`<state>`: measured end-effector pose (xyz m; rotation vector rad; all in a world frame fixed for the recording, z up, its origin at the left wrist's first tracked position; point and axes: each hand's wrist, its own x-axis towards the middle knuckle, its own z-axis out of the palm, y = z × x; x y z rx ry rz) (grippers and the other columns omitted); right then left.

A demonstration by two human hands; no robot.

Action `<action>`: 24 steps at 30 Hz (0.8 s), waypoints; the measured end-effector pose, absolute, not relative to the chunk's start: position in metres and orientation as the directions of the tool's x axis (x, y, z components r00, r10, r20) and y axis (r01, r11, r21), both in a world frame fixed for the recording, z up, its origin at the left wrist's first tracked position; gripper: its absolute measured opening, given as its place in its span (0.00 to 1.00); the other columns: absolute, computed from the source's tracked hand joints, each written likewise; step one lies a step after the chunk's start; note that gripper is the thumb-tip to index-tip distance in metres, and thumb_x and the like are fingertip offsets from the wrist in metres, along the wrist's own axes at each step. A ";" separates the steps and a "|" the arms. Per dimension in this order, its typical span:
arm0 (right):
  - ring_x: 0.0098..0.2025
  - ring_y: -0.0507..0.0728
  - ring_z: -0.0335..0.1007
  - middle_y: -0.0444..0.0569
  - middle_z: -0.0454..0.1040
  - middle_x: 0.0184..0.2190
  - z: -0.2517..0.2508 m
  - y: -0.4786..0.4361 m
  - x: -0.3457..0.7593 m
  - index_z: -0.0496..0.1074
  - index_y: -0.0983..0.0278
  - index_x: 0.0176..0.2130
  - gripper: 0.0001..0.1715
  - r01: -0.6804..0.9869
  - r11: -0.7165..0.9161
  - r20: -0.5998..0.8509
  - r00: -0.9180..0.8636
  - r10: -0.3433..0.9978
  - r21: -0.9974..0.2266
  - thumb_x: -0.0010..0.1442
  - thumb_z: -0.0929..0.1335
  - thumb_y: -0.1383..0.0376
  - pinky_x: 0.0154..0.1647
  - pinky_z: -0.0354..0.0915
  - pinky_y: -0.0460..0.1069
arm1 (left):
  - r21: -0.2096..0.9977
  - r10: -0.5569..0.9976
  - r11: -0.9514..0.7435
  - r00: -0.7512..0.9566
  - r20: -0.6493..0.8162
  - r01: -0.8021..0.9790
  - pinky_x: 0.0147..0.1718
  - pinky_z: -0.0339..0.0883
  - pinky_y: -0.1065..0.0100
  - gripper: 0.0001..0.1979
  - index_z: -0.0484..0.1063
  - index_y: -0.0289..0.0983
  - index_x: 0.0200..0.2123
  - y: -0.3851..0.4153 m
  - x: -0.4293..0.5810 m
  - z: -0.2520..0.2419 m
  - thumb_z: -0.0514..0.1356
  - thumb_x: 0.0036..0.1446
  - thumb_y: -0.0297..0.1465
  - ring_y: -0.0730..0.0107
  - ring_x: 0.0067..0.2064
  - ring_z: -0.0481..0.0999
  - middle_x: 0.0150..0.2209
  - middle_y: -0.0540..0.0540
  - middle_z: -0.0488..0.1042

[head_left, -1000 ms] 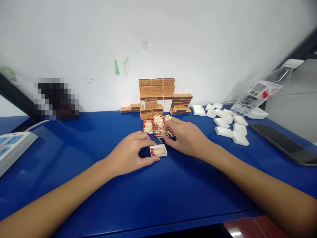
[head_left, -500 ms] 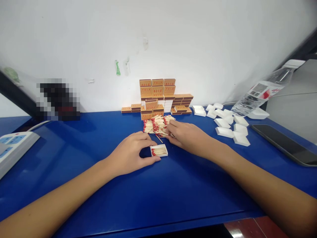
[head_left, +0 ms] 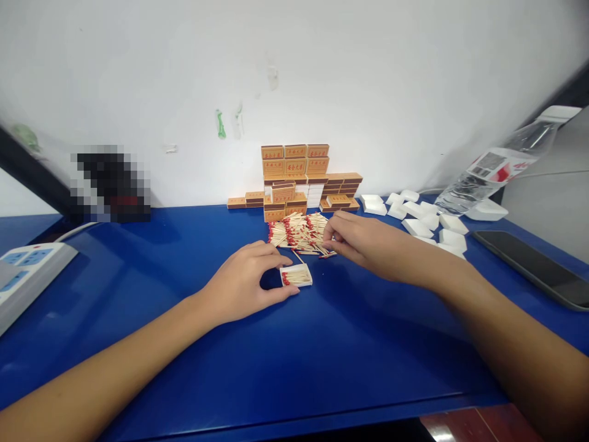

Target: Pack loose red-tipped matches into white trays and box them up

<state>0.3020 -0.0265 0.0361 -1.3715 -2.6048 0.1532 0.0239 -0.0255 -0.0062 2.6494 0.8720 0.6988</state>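
Note:
A small white matchbox tray (head_left: 297, 275) with red-tipped matches in it lies on the blue table (head_left: 294, 356). My left hand (head_left: 243, 283) holds the tray's left end between thumb and fingers. Just behind it lies a loose pile of matches (head_left: 299, 233). My right hand (head_left: 368, 244) hovers at the pile's right edge, fingers pinched together close to a few matches; what they hold is too small to make out.
Orange matchboxes (head_left: 294, 181) are stacked against the white wall. Several empty white trays (head_left: 426, 218) lie to the right, with a tilted plastic water bottle (head_left: 492, 169) and a black phone (head_left: 536, 264) beyond. A white power strip (head_left: 25, 273) sits at the left edge.
My right hand has lifted off the match pile and shifted slightly right. The left hand and the tray have stayed put.

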 end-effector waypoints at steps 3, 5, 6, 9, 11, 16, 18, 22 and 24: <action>0.34 0.56 0.70 0.51 0.75 0.40 0.037 -0.037 0.294 0.68 0.62 0.40 0.13 0.754 0.606 0.107 -0.600 0.793 -0.254 0.75 0.61 0.59 0.34 0.61 0.51 | 0.406 0.647 -0.756 0.675 0.353 0.513 0.44 0.72 0.57 0.19 0.77 0.39 0.50 -0.025 0.024 -0.006 0.70 0.61 0.42 0.59 0.43 0.77 0.41 0.45 0.80; 0.34 0.56 0.71 0.52 0.76 0.41 0.032 -0.043 0.286 0.69 0.62 0.40 0.12 0.741 0.639 0.108 -0.632 0.767 -0.206 0.75 0.62 0.60 0.34 0.61 0.51 | 0.419 0.661 -0.744 0.666 0.347 0.520 0.44 0.72 0.58 0.20 0.76 0.39 0.50 -0.026 0.025 -0.005 0.71 0.59 0.42 0.59 0.43 0.77 0.40 0.46 0.80; 0.34 0.56 0.71 0.52 0.76 0.42 0.029 -0.046 0.283 0.69 0.62 0.41 0.10 0.733 0.661 0.115 -0.652 0.750 -0.159 0.75 0.62 0.62 0.34 0.61 0.51 | 0.422 0.661 -0.744 0.666 0.346 0.518 0.44 0.72 0.57 0.20 0.75 0.39 0.50 -0.026 0.025 -0.005 0.71 0.59 0.42 0.59 0.43 0.77 0.40 0.46 0.80; 0.36 0.57 0.73 0.55 0.76 0.45 0.019 -0.052 0.272 0.71 0.64 0.44 0.06 0.703 0.711 0.134 -0.706 0.695 0.016 0.73 0.64 0.69 0.33 0.61 0.51 | 0.415 0.641 -0.761 0.680 0.357 0.499 0.44 0.72 0.57 0.19 0.75 0.38 0.49 -0.028 0.026 -0.005 0.71 0.59 0.41 0.59 0.43 0.77 0.40 0.46 0.80; 0.36 0.58 0.73 0.55 0.76 0.44 0.015 -0.054 0.267 0.71 0.66 0.45 0.06 0.688 0.718 0.123 -0.725 0.677 0.102 0.72 0.64 0.71 0.32 0.60 0.51 | 0.403 0.622 -0.777 0.688 0.373 0.484 0.44 0.72 0.57 0.19 0.75 0.38 0.49 -0.029 0.027 -0.005 0.70 0.60 0.41 0.59 0.43 0.77 0.41 0.46 0.80; 0.38 0.58 0.73 0.54 0.76 0.44 0.023 -0.051 0.267 0.71 0.66 0.45 0.09 0.711 0.703 0.186 -0.693 0.697 0.016 0.75 0.64 0.63 0.33 0.59 0.51 | 0.381 0.596 -0.800 0.688 0.415 0.463 0.45 0.71 0.56 0.17 0.75 0.37 0.49 -0.030 0.027 -0.004 0.69 0.62 0.40 0.59 0.43 0.77 0.41 0.45 0.80; 0.36 0.58 0.72 0.52 0.77 0.41 0.029 -0.048 0.272 0.71 0.65 0.42 0.11 0.730 0.683 0.197 -0.664 0.722 -0.042 0.75 0.64 0.62 0.34 0.58 0.51 | 0.374 0.592 -0.804 0.678 0.436 0.462 0.44 0.71 0.57 0.16 0.75 0.37 0.48 -0.030 0.028 -0.004 0.69 0.62 0.40 0.59 0.43 0.77 0.41 0.45 0.80; 0.34 0.57 0.72 0.49 0.78 0.37 0.036 -0.046 0.280 0.72 0.63 0.38 0.15 0.769 0.618 0.090 -0.612 0.785 -0.164 0.75 0.65 0.57 0.34 0.58 0.51 | 0.362 0.603 -0.797 0.664 0.441 0.483 0.44 0.71 0.58 0.15 0.76 0.38 0.48 -0.029 0.027 -0.005 0.69 0.62 0.40 0.59 0.43 0.77 0.40 0.45 0.80; 0.34 0.56 0.72 0.49 0.79 0.37 0.036 -0.047 0.279 0.72 0.62 0.37 0.14 0.779 0.596 0.031 -0.602 0.798 -0.192 0.74 0.66 0.58 0.34 0.58 0.51 | 0.356 0.604 -0.797 0.675 0.424 0.488 0.44 0.71 0.57 0.16 0.77 0.38 0.48 -0.028 0.027 -0.006 0.69 0.62 0.41 0.59 0.43 0.77 0.41 0.45 0.80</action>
